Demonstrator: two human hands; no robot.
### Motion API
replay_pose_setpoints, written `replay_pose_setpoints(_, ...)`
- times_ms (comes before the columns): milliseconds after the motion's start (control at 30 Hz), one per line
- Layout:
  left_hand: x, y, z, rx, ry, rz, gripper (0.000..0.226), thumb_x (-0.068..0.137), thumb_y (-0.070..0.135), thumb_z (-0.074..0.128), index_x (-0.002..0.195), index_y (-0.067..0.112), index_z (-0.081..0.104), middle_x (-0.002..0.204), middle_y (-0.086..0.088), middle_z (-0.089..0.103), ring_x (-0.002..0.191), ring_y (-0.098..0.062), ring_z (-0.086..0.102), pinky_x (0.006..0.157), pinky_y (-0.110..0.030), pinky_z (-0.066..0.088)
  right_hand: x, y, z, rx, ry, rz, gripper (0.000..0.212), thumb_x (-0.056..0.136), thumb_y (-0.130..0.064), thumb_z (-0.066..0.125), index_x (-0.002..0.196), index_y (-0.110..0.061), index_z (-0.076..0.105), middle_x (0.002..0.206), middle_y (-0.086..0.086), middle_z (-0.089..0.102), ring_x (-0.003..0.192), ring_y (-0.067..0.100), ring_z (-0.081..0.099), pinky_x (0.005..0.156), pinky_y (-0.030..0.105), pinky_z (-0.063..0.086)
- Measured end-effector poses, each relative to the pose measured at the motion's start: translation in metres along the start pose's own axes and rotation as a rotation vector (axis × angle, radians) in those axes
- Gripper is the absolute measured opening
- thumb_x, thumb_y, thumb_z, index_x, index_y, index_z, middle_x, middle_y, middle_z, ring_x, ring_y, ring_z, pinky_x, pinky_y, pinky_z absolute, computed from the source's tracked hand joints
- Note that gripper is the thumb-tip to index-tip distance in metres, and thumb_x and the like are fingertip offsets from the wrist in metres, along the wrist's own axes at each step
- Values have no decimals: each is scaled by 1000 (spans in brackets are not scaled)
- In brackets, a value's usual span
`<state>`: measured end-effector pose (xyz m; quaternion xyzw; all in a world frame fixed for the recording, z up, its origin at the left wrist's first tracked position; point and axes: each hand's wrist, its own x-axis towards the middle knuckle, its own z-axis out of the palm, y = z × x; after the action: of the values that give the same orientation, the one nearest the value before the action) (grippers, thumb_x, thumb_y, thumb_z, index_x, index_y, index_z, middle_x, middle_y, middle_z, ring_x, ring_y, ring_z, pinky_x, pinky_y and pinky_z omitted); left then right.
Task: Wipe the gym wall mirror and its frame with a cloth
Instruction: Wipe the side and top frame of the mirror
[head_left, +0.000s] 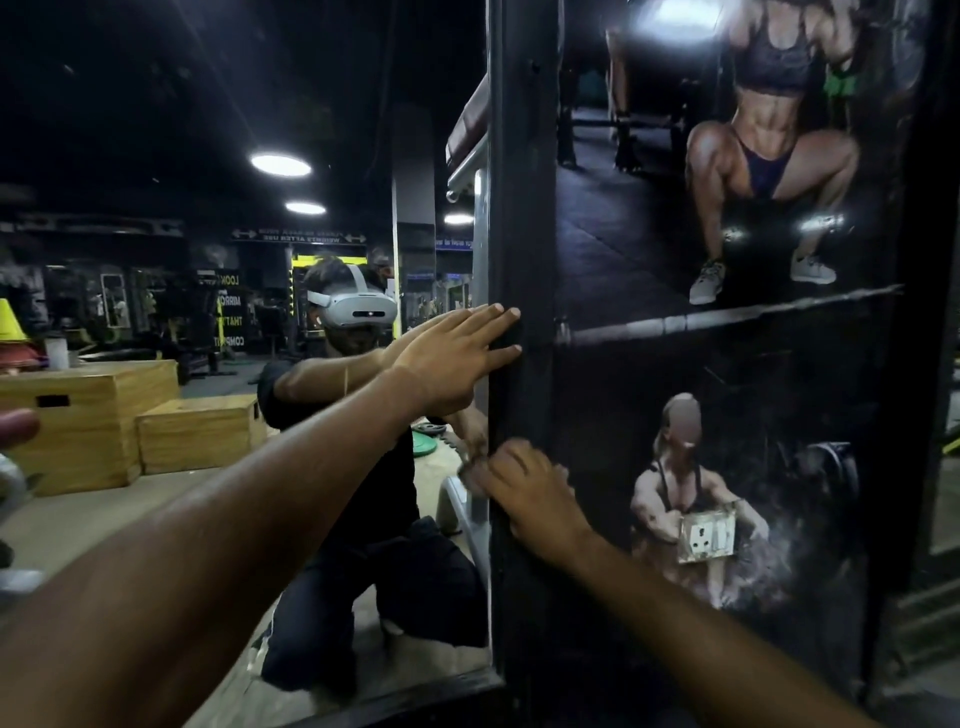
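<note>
The large gym wall mirror (156, 156) fills the left half of our view, fixed to the wall, with its dark, upright metal frame (519, 208) running down the middle of the scene as the mirror's right edge. We judge the step in hand to be the frame, not the glass, since both our hands are on that upright. Our left hand (457, 358) lies on it at about head height with the fingers straight and spread, pressing flat and grasping nothing, which reads to us as a brace. Lower down, our right hand (530, 493) sits at the frame's inner edge where it meets the glass. Its fingers are curled, and a small wad of grey cloth (470, 469) shows at the fingertips, so we take it to be gripping the cloth, though the hand is blurred and the grip itself is not sharp. To the right of the frame is a dark printed fitness poster wall (727, 364) with a white wall socket (707, 535) set into it. The next move, as we judge it, calls for running the cloth down the upright to the bottom rail (415, 696), keeping it pressed into the corner where the frame meets the glass.
</note>
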<state>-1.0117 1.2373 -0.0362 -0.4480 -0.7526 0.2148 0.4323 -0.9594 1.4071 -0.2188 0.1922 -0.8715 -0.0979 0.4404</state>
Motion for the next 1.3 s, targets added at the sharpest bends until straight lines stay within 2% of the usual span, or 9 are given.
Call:
replay_pose_setpoints(67, -6, 5, 7, -17, 2, -12, 71, 100, 28, 51, 162, 32, 17, 171, -8, -9, 158, -24, -3, 125, -37, -1, -32, 2, 9, -45, -164, -139, 77, 58, -3, 82, 127, -19, 52, 117, 2, 55, 113, 26, 51, 86, 41, 52)
replay_pose_setpoints(133, -9, 9, 12, -41, 27, -32, 73, 98, 29, 53, 162, 30, 18, 171, -9, -7, 158, -26, -2, 125, -37, -1, -38, 8, 6, 13, -64, -103, 73, 63, -1, 83, 127, -20, 52, 119, 2, 54, 110, 26, 52, 83, 42, 53)
replay_pose_setpoints(267, -13, 23, 15, -81, 44, -30, 71, 95, 29, 56, 160, 29, 28, 171, -13, -2, 158, -29, 2, 126, -40, 1, -7, 22, -14, 117, 350, 422, 56, 84, -8, 73, 132, -29, 54, 129, 7, 53, 114, 30, 50, 92, 45, 45)
replay_pose_setpoints(367, -21, 39, 22, -119, 35, -12, 74, 89, 22, 58, 159, 26, 33, 171, -13, 1, 158, -30, 4, 126, -41, 1, -17, 15, 9, 131, 300, 551, 55, 86, -10, 69, 135, -31, 55, 137, 7, 51, 120, 28, 47, 99, 48, 46)
replay_pose_setpoints(533, -33, 55, 31, -125, -62, 5, 75, 95, 25, 51, 162, 26, 18, 170, -13, -13, 158, -28, -6, 128, -40, -2, -73, -26, 40, 345, 243, 689, 58, 85, 0, 70, 127, -34, 51, 114, 5, 56, 100, 29, 59, 78, 41, 56)
replay_pose_setpoints(733, -45, 65, 47, -201, -31, -4, 77, 91, 18, 54, 162, 27, 22, 171, -11, -11, 158, -27, -6, 128, -39, -1, -33, -19, 17, 182, 363, 544, 40, 86, -1, 70, 122, -18, 68, 107, 7, 59, 91, 25, 57, 72, 34, 50)
replay_pose_setpoints(1000, -68, 98, 71, -231, -49, 43, 77, 92, 18, 56, 162, 25, 24, 167, -12, -18, 158, -30, -5, 127, -42, 0, -114, -23, 60, 10, -139, 27, 52, 72, -10, 79, 119, -17, 58, 98, 5, 58, 81, 26, 56, 61, 39, 53)
replay_pose_setpoints(1167, -80, 116, 92, -269, -34, 21, 82, 90, 17, 60, 162, 22, 22, 163, -9, -22, 158, -29, -4, 127, -42, 2, -98, -15, 43, 251, 322, 580, 49, 85, 2, 67, 132, -11, 62, 117, 11, 57, 103, 23, 55, 88, 25, 46)
replay_pose_setpoints(1300, -81, 125, 95, -280, -63, 2, 82, 91, 14, 53, 163, 20, 14, 163, -11, -26, 157, -29, -11, 127, -42, -2, -105, -35, 66, 421, 368, 701, 45, 87, -1, 67, 128, -16, 60, 119, 9, 57, 106, 20, 60, 94, 26, 48)
